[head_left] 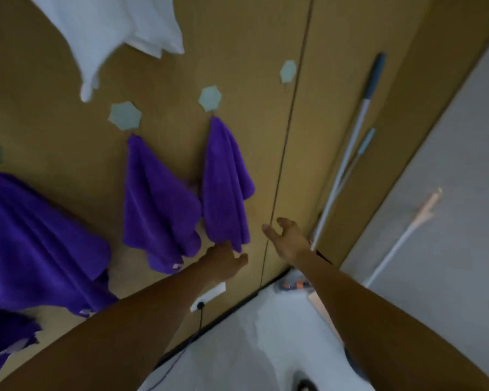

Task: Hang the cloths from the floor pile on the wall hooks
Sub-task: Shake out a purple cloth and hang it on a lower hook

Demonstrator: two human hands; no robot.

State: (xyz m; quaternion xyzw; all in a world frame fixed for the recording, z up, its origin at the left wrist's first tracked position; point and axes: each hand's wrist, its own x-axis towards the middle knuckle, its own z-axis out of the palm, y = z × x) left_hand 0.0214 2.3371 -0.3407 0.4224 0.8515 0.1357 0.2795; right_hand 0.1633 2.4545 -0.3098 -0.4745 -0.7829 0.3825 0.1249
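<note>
Three purple cloths hang on the wooden wall from pale hexagonal hooks: one at the left (37,238), one in the middle (158,204) under its hook (124,115), one on the right (223,184) under its hook (209,98). A further hook (288,71) to the right carries nothing. My left hand (226,262) touches the bottom corner of the right cloth; its grip is hidden. My right hand (290,238) hovers open just right of that cloth, holding nothing. The floor pile is not visible.
A white cloth (110,32) hangs at the top left. Two mop or broom handles (347,153) lean in the corner at the right. A white wall socket (208,296) with a black cable sits low on the wall. A pale floor (266,334) lies below.
</note>
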